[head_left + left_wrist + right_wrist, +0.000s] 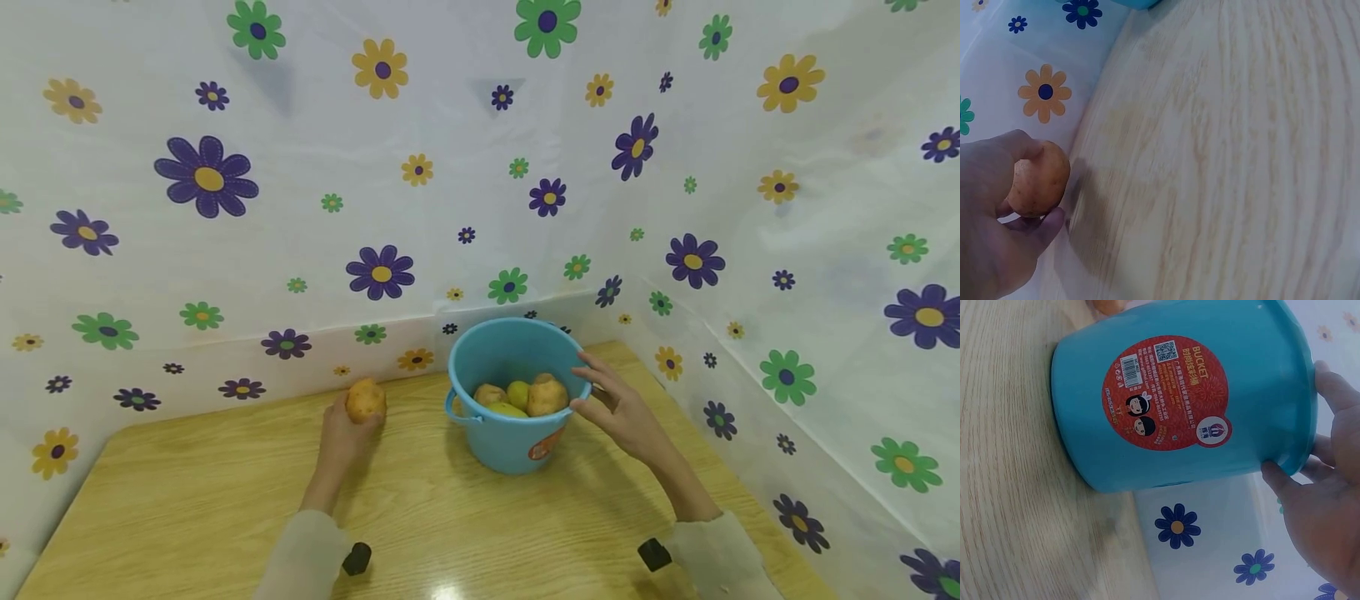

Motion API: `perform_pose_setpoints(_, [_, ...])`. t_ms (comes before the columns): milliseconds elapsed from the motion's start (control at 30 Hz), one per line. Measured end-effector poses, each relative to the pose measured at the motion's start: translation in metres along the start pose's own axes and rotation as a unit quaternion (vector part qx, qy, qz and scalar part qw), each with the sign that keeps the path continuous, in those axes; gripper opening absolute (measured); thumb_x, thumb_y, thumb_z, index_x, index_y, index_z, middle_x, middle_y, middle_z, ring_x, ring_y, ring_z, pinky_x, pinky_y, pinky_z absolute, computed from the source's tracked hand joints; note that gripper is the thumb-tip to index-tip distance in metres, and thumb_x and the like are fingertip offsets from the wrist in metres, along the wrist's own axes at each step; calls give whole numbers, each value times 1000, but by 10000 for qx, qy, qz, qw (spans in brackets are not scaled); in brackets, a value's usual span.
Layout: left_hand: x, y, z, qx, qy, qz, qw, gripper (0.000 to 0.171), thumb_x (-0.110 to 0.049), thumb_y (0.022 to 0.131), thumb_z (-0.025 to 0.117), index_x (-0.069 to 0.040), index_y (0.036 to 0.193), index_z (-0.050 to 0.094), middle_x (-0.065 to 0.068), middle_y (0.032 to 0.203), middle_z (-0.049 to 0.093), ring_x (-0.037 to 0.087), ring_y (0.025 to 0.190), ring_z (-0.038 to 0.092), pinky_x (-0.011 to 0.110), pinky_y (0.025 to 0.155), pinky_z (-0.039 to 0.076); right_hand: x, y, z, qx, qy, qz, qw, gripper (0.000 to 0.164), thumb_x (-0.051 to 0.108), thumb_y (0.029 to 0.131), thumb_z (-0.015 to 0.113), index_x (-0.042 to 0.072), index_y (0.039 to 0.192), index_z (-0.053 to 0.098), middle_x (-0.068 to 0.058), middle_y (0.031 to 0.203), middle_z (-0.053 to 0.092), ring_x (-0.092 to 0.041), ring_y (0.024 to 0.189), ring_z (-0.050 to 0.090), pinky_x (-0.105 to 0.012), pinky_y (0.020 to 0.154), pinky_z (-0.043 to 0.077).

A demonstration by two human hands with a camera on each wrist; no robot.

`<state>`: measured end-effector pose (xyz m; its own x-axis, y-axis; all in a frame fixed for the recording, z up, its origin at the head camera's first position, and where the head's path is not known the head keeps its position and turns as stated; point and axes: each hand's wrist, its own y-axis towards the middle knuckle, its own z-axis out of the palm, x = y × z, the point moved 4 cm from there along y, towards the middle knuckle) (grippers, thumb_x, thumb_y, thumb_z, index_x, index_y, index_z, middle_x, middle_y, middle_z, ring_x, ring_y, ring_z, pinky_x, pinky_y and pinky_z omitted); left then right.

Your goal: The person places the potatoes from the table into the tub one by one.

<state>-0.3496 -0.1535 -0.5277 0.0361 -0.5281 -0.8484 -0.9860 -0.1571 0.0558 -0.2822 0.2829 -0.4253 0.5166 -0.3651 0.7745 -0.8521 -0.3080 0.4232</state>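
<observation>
My left hand (347, 432) grips a round, brownish-yellow potato (366, 401) close to the back edge of the table, left of the bucket. In the left wrist view, fingers and thumb pinch the potato (1044, 179) from both sides. A blue bucket (504, 450) stands upright with its handle lowered at the left. Inside lie potatoes (547, 395) and green-yellow round produce (517, 393). My right hand (626, 414) touches the bucket's right rim with spread fingers. The right wrist view shows its thumb against the outer wall near a red label (1166, 394).
A wood-grain table (225, 492) carries the bucket. White sheeting with printed flowers (315, 208) rises as a wall behind the table and along its right side. Black wrist mounts (357, 558) show beside the light sleeves (307, 554).
</observation>
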Motion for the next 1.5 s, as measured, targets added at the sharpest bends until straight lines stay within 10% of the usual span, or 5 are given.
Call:
perform_pose_setpoints(567, [-24,-11,-31,93,-101,491,9987,72,-17,91,72,11,149,40,34,138,52,46,120,56,58,101,50,4,1,0,15,-122,-14,9999,49,5,100,68,-11,143,51,-22,166,27,-48,149,28,-13,109,36])
perform_pose_setpoints(1500, [-148,-50,-44,656,-902,1488,9826,79,-16,93,76,3,157,34,24,149,41,38,135,49,45,113,45,2,0,2,3,-90,-130,9999,48,3,100,66,-13,142,50,-27,164,27,-54,146,28,-11,108,36])
